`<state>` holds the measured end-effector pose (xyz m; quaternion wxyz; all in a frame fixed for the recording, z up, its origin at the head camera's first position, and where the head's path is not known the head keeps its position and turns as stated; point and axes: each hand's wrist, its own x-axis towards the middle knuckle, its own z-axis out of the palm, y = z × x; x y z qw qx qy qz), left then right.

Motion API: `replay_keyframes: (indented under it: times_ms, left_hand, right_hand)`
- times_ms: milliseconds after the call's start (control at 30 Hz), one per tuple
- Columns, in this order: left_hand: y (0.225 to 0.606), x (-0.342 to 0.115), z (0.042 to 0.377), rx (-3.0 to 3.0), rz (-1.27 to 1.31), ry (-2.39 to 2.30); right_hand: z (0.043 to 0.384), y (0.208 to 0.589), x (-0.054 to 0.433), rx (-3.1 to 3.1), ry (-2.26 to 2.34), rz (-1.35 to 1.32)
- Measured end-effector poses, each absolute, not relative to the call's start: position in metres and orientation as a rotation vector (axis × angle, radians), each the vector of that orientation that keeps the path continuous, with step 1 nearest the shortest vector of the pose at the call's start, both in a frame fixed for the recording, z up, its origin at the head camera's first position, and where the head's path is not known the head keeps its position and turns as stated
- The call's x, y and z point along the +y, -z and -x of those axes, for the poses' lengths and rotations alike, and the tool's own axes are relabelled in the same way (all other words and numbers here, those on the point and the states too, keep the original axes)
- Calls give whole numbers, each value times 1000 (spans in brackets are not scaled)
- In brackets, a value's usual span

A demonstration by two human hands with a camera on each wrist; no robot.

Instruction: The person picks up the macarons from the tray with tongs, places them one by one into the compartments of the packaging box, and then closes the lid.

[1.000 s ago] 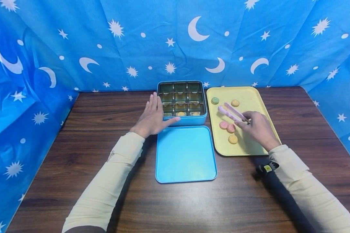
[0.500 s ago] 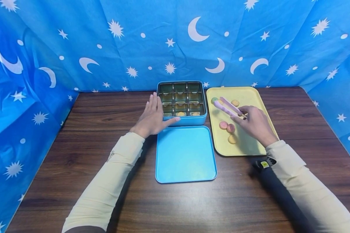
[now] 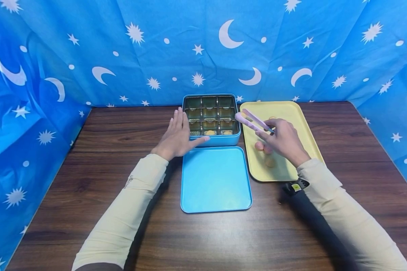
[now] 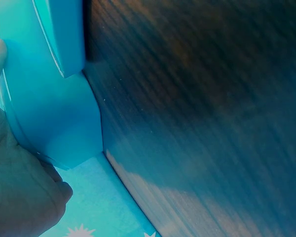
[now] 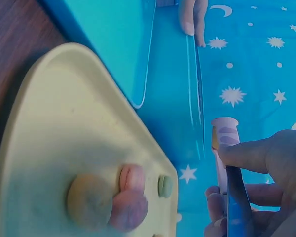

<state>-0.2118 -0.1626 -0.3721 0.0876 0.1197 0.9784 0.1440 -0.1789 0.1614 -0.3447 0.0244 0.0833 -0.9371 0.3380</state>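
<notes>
My right hand [image 3: 285,139] grips pink tongs [image 3: 248,123], with a yellow macaron [image 3: 243,114] between their tips. The tips hang over the gap between the blue tin [image 3: 220,141] and the yellow tray [image 3: 286,108]. The tin has a divided insert; two front compartments hold yellow macarons [image 3: 210,132]. Against the tin's front left corner rests my left hand [image 3: 176,135], fingers straight, thumb along the front rim. On the tray lie two pink macarons [image 3: 259,146] and a yellow macaron [image 3: 269,162]. A green macaron [image 5: 165,186] shows in the right wrist view; the tongs cover it in the head view.
The blue lid [image 3: 217,180] lies in front of the tin, close to the tray's left edge. A blue star-and-moon cloth [image 3: 196,45] hangs right behind the tin and tray. Dark wooden table [image 3: 122,128] spreads out on both sides.
My right hand has moved left and away from me with the tongs, carrying the yellow macaron from over the tray to the tin's right edge. My left hand stays still.
</notes>
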Motion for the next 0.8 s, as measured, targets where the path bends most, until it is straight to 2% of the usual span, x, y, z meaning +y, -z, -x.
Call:
replay_keyframes:
  times_ms: [800]
  left_hand:
    - [374,-163,212,2926,-359,-419]
  right_hand:
    - [182,341,99,-2928,-1150,-356]
